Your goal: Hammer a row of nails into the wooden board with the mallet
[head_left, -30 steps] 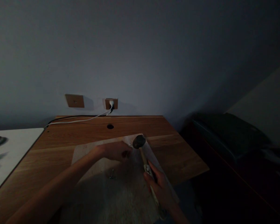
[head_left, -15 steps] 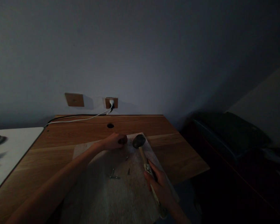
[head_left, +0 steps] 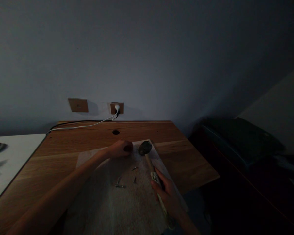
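Note:
My right hand [head_left: 168, 195] is wrapped round the wooden handle of a hammer [head_left: 145, 148], whose dark, rounded head points away from me over the far right part of a pale wooden board [head_left: 112, 209]. Close to the left of that head, my left hand [head_left: 122, 148] has its fingers curled together at the board's far side; whatever they hold, if anything, is hidden. Small metal screws or nails lie loose on the board: a crossing pair [head_left: 120, 186], a single one [head_left: 134, 180], and another [head_left: 134, 168] nearer the hands.
Beneath the board is a wooden desk [head_left: 186, 163] with a round cable hole [head_left: 116, 132]. Cables [head_left: 88, 125] run along the back to a wall socket [head_left: 117, 108]. On the left stands a white surface [head_left: 19, 153] with a dark object on it; cushions [head_left: 245, 140] lie at right.
The small fastener nearest the hands has shifted a little and lies at a different angle. The hammer head has moved very slightly left; both hands stay almost in place.

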### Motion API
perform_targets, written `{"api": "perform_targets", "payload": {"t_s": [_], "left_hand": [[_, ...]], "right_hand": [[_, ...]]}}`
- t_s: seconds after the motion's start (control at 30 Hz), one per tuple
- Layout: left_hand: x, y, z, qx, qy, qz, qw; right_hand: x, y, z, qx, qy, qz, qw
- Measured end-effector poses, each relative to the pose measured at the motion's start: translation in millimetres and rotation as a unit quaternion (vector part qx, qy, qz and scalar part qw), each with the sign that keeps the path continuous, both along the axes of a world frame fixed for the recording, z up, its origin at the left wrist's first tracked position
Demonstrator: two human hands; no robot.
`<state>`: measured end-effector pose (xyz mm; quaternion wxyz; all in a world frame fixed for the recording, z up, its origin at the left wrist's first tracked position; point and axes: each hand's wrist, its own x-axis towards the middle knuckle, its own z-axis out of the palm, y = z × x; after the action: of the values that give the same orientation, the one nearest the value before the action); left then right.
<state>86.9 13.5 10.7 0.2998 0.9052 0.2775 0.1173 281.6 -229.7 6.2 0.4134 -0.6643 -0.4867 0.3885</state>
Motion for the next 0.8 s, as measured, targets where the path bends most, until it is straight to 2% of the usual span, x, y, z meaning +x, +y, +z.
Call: {"api": "perform_targets", "payload": {"t_s": [0.27, 0.57, 0.8], "left_hand": [[0, 0, -7.0, 0.011, -0.019, 0.004, 1.0], [-4, 2, -8.8, 0.004, -0.032, 0.015, 0.999], [-4, 5, -11.3, -0.009, -0.042, 0.012, 0.999]], "right_hand": [[-15, 9, 8.5, 0.022, 0.037, 0.015, 0.999], [-25, 13, -21.9, 0.04, 0.031, 0.019, 0.999], [-24, 14, -18.3, 0.038, 0.024, 0.032, 0.998]]}}
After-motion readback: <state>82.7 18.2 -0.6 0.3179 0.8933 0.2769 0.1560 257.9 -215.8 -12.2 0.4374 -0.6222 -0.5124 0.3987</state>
